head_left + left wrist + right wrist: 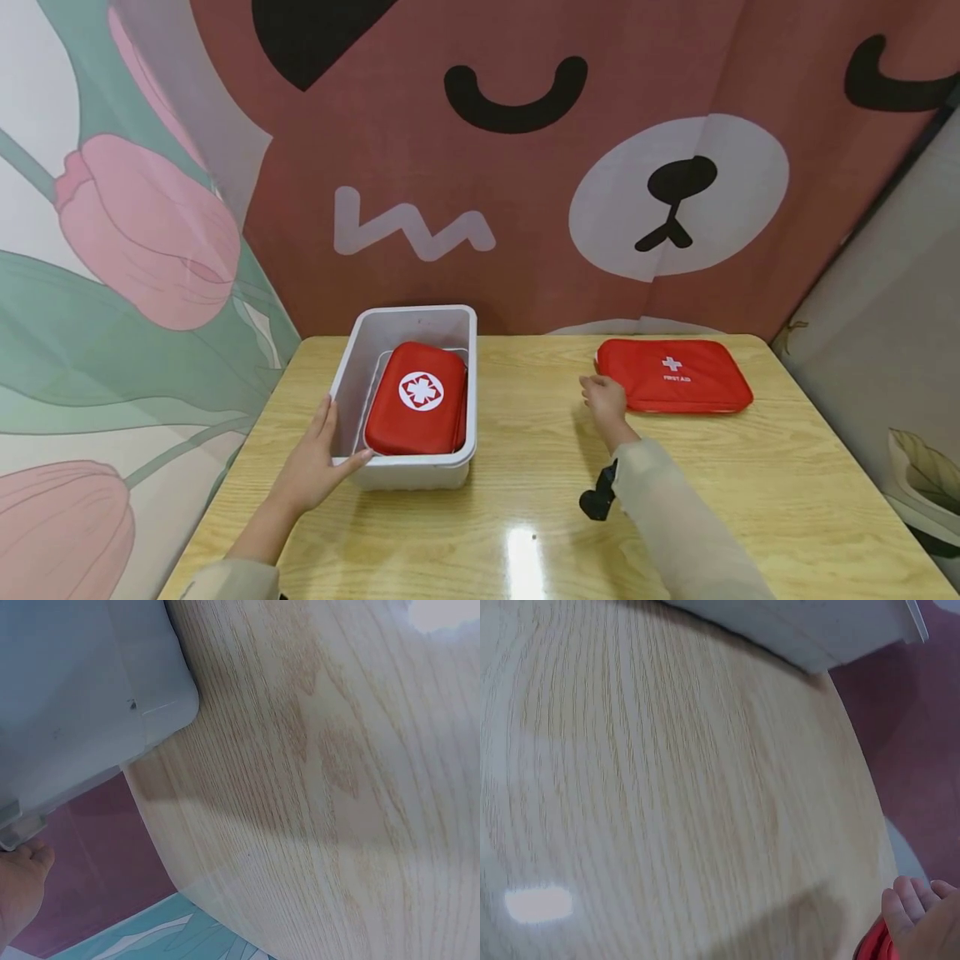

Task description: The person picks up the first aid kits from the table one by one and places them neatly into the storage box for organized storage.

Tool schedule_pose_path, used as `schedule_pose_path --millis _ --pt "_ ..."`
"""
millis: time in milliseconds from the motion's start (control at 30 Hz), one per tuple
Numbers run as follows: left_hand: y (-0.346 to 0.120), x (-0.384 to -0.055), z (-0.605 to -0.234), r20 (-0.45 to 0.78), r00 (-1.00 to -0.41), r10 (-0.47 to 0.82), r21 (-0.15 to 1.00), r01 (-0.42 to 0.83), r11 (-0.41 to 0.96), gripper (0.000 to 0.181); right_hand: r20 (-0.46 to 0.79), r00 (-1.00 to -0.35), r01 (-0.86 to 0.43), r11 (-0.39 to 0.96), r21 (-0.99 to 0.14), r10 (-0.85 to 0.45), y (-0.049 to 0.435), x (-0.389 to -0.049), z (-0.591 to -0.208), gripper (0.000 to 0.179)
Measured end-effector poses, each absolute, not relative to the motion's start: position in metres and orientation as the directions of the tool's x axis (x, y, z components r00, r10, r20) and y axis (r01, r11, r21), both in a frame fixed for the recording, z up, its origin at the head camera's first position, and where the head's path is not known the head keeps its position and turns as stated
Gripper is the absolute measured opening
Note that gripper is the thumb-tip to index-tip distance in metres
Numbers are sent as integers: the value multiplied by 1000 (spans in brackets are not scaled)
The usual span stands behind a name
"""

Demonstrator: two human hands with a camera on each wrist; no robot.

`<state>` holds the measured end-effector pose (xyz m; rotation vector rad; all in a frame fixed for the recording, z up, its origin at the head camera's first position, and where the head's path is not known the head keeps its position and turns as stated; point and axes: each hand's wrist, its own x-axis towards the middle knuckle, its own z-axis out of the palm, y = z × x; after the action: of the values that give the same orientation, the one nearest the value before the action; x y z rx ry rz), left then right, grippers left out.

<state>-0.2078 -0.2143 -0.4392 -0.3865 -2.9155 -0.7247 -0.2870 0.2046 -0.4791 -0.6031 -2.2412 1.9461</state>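
My left hand (310,467) is at the near left corner of a pale grey plastic bin (411,473), its fingers along the left side and its thumb across the near rim. Inside the bin is a red hard-shell first aid case (393,425) with a white round emblem. To the right, a flat red first aid pouch (697,387) with a white cross lies on the table. My right hand (607,408) is by the pouch's left end, fingers loosely bent. In the right wrist view, a bit of the red pouch (876,945) shows beside this hand.
Everything stands on a light wood-grain table (540,467). Behind it hangs a reddish-brown cloth (525,275) with a bear's face, and a flowered cloth (187,367) hangs at the left. A black strap piece (597,500) hangs at my right wrist.
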Motion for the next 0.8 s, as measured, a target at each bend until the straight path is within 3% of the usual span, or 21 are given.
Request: schedule_pose_path --millis 300,500,800 --pt "-215 -210 -440 169 -962 217 450 271 851 93 -290 -822 316 -31 -948 490 227 -277 -493 42" --pt "-216 -209 -440 163 -962 217 457 269 848 94 -317 -760 289 -141 -947 567 238 -266 -508 40" --pt "-215 -209 -440 166 -963 214 458 267 848 94 -525 -667 371 -375 -849 528 253 -259 -510 48"
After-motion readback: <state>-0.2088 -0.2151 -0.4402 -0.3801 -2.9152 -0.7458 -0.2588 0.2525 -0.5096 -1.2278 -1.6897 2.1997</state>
